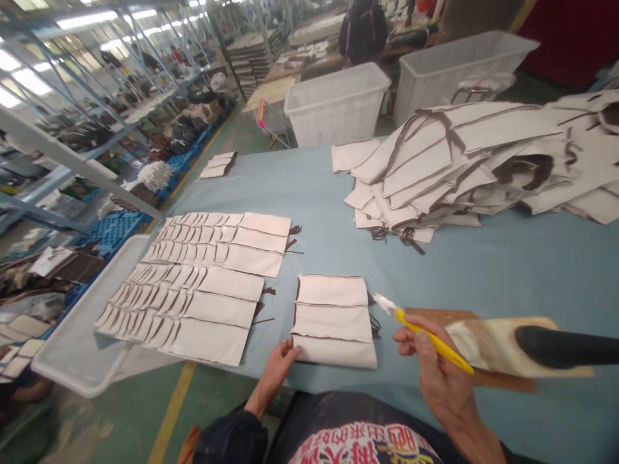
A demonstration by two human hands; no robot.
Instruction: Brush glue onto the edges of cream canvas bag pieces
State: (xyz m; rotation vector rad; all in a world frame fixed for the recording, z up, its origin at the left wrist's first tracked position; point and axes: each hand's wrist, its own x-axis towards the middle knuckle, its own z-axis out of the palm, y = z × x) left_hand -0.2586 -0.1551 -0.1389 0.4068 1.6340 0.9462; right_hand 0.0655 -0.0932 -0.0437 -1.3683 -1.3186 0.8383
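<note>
A cream fabric panel [333, 319] with dark brown seams lies flat before me, dark strands showing at its right edge. My left hand [279, 368] pinches its near left corner between thumb and fingers. In my right hand [438, 370] is a yellow-handled brush [435, 341]. White paste coats the brush tip, which points left, just off the panel's right edge. Under and beside my right hand lies a brown board with a paste-smeared sheet [503, 338] on it. A black tapered handle [561, 347] crosses that sheet from the right.
Overlapping rows of similar panels [193, 283] lie on the blue-grey table [309, 183] to the left. A large loose heap of panels [449, 161] covers the back right. A small stack [218, 165] sits at the far left corner. White bins [338, 106] stand beyond, near a person [362, 32].
</note>
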